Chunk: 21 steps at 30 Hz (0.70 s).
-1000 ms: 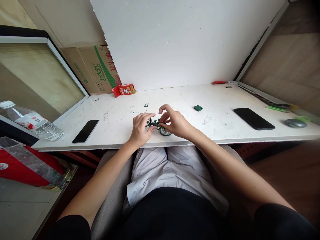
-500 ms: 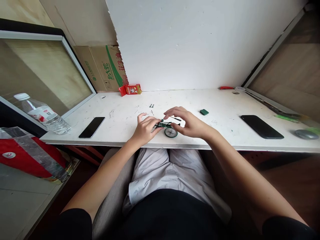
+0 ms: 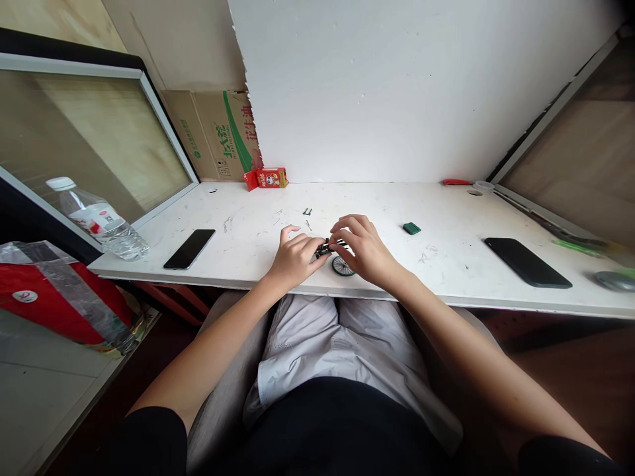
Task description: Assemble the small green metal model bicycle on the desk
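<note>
A dark green model bicycle stands near the front edge of the desk, one spoked wheel showing below the fingers. My left hand is closed on the left part of its frame between thumb and fingers, with the index finger raised. From the other side my right hand pinches at the top of the frame, and its fingertips nearly meet those of the left. Whether the right fingers also hold a small part cannot be seen. Much of the bicycle is hidden by both hands.
Small green parts and a green block-like piece lie beyond the hands. A phone and a water bottle are on the left, a black phone on the right. A red packet sits at the back.
My right hand has closed from spread fingers to a pinch at the bicycle's frame. The left hand keeps its hold. The whole view has shifted slightly.
</note>
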{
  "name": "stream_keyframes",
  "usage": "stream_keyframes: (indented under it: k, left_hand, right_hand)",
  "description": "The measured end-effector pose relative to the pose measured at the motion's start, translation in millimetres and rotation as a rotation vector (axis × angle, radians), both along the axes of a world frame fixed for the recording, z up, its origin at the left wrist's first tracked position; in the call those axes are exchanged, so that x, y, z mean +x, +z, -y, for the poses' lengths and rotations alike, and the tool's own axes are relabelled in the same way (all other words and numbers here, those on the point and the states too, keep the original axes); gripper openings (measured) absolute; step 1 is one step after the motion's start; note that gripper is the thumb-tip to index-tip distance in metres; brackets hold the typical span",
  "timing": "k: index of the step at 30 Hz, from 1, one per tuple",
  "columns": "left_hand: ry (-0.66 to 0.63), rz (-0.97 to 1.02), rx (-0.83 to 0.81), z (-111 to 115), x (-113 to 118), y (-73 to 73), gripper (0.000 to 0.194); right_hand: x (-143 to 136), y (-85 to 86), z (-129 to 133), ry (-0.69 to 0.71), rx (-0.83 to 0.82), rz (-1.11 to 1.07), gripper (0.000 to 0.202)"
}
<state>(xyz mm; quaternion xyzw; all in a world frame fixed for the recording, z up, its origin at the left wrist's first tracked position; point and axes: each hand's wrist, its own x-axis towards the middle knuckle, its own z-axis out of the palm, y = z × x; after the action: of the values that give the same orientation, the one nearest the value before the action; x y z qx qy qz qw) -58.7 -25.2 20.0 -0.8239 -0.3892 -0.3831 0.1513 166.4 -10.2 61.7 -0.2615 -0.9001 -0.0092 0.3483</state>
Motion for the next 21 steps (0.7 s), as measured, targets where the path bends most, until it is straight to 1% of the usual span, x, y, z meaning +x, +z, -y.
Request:
stream_keyframes:
  k: [4, 7, 10, 12, 17, 21]
  left_hand:
    - [0.021, 0.011, -0.027, -3.0, -2.2, -3.4, 0.016]
    - [0.026, 0.009, -0.031, -5.1, -4.1, -5.6, 0.016]
    - [0.023, 0.003, -0.026, -5.7, -4.9, -6.4, 0.017]
    - [0.023, -0.007, -0.028, -5.3, -4.6, -6.4, 0.018]
    - [0.02, -0.024, -0.07, -2.1, -1.6, -7.9, 0.016]
    - [0.012, -0.019, -0.085, -0.9, 0.0, -10.1, 0.016]
  right_hand:
    - [4.7, -2.1, -5.6, -0.003, -0.018, -0.025, 0.024]
    - [7.4, -3.3, -7.9, -0.026, -0.012, -0.043, 0.027]
    - [8.5, -4.2, -9.4, 0.01, -0.025, -0.054, 0.028]
    - [7.8, -4.8, -9.8, 0.042, -0.037, -0.068, 0.027]
    - [1.4, -6.1, -6.1, 0.1, -0.083, -0.06, 0.015]
    - [-1.6, -7.5, -4.0, 0.122, -0.084, -0.027, 0.019]
